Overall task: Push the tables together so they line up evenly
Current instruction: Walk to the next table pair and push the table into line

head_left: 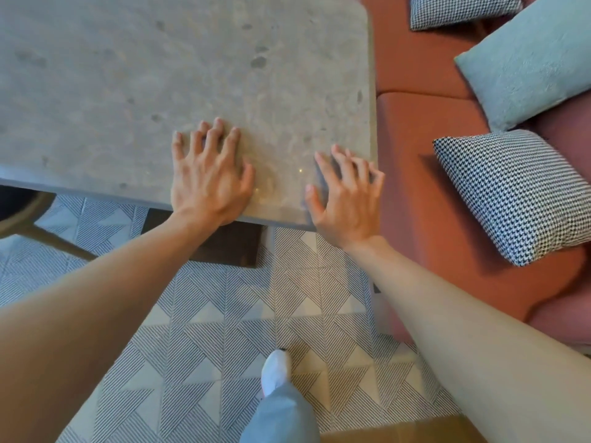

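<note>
A grey stone-look table (134,91) fills the upper left of the head view, its near edge running across the middle. My left hand (209,177) lies flat on the tabletop by the near edge, fingers spread. At the table's near right corner my right hand (347,199) rests with fingers apart, palm at the edge. Neither hand holds anything. A dark square base (230,246) shows under the table. Only one table is visible.
A rust-orange bench seat (425,174) runs close along the table's right side, with a houndstooth cushion (518,196), a pale green cushion (531,59) and another patterned cushion (460,9). A chair leg (54,241) stands at left. My foot (275,370) is on the patterned tile floor.
</note>
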A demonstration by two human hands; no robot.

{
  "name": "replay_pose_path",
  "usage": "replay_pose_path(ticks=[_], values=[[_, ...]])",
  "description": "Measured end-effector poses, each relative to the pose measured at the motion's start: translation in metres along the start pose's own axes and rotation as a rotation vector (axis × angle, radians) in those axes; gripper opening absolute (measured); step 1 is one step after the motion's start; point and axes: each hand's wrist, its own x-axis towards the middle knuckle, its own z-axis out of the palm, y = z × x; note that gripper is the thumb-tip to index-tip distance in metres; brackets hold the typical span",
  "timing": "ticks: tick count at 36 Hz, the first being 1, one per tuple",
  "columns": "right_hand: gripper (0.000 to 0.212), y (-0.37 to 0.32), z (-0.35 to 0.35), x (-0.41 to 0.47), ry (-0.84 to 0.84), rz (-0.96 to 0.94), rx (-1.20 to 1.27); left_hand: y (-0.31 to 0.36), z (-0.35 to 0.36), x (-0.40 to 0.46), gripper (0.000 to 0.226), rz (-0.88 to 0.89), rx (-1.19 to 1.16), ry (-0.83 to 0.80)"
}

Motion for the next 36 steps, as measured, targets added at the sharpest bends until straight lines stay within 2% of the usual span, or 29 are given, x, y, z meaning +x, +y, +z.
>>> replay_pose_path(ticks=[36], values=[[0.057,0.077,0.008,0.073,-0.041,-0.070,0.036,0.067,0.017,0.058,0.069,-0.077,0.030,-0.065]])
